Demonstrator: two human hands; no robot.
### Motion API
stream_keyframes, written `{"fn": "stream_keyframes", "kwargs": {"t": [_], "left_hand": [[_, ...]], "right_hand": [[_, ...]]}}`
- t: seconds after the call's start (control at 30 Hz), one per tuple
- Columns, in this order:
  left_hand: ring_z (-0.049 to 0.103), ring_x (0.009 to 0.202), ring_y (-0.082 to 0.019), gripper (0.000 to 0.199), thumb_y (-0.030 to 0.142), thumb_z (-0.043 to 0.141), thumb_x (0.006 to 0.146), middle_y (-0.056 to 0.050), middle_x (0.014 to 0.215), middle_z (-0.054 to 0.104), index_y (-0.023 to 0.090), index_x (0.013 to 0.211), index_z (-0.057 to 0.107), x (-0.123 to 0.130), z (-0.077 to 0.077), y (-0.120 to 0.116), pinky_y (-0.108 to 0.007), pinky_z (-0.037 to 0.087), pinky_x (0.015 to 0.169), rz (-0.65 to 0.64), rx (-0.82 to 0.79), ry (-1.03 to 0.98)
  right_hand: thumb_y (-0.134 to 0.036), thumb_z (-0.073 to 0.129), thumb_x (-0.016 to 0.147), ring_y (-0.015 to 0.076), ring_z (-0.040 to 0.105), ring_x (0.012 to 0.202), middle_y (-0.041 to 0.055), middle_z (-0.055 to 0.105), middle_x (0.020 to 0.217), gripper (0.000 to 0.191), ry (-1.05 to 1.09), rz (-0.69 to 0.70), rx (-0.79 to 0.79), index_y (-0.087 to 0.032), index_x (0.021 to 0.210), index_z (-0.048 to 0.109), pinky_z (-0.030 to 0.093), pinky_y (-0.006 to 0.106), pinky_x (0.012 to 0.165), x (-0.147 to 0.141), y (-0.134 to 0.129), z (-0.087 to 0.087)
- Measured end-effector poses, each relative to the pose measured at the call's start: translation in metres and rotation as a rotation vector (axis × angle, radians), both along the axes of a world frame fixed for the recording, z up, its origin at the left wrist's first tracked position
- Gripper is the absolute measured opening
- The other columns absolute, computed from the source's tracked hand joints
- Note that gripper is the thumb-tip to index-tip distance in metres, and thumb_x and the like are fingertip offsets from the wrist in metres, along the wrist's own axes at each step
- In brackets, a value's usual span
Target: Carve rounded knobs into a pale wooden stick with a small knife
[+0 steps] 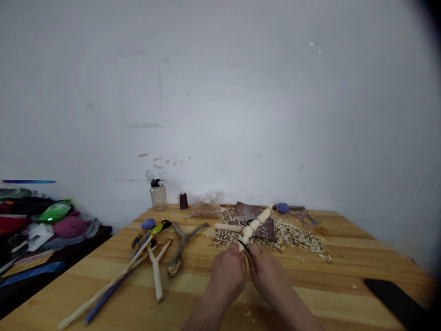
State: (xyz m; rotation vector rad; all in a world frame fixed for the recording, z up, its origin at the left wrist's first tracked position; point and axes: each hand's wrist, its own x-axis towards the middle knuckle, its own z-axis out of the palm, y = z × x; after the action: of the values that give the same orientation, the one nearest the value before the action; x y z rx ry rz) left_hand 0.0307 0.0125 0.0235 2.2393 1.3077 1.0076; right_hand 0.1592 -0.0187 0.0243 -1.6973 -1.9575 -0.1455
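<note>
A pale carved stick (255, 225) with rounded, bead-like sections slants up and away from my hands over the wood shavings. Its near end is in my left hand (230, 271), whose fingers are wrapped around it. My right hand (265, 271) is closed on a knife, and its dark blade (244, 246) lies against the stick just beyond the left fingers. The knife's handle is hidden in my fist. Beyond the stick lies a brown sheet (268, 228) strewn with shavings (292, 236). A smooth pale rod (228, 227) points left from beside the stick.
Left of my hands lie a bark-covered forked branch (181, 248), a peeled fork (156, 276) and a long pale stick (103, 289). A bottle (159, 197), thread spool (183, 201) and plastic bag (208, 207) stand near the wall. A black flat object (392, 299) lies right.
</note>
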Motion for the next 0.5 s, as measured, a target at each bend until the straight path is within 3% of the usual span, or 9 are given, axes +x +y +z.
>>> {"fn": "stream_keyframes", "kwargs": {"t": [0.27,0.4,0.5], "left_hand": [[0.054,0.069,-0.024,0.017,0.031,0.044,0.083,-0.008,0.071,0.055,0.020,0.083,0.057,0.008,-0.008,0.002,-0.030,0.033,0.066,0.108,-0.002,-0.019],[0.052,0.075,-0.022,0.013,0.029,0.053,0.078,-0.006,0.078,0.058,0.021,0.085,0.060,0.008,-0.007,0.006,-0.027,0.033,0.066,0.022,-0.058,-0.320],[0.043,0.056,-0.013,0.020,0.037,0.056,0.075,0.001,0.060,0.049,0.018,0.079,0.060,0.007,-0.006,0.011,-0.022,0.029,0.053,-0.124,-0.290,-0.614]], "right_hand": [[-0.025,0.029,0.091,0.0164,0.060,0.062,0.0038,0.066,0.074,0.024,0.162,0.022,-0.087,-0.022,0.096,0.053,0.027,0.024,0.051,0.004,0.000,0.005],[-0.029,0.031,0.090,0.0162,0.059,0.067,0.0034,0.064,0.076,0.025,0.327,0.153,-0.021,-0.022,0.100,0.053,0.035,0.023,0.056,0.010,0.004,0.004],[-0.036,0.030,0.091,0.0138,0.055,0.056,-0.0011,0.058,0.067,0.029,0.549,0.217,0.044,-0.020,0.108,0.047,0.037,0.022,0.053,0.018,0.008,0.002]]}}
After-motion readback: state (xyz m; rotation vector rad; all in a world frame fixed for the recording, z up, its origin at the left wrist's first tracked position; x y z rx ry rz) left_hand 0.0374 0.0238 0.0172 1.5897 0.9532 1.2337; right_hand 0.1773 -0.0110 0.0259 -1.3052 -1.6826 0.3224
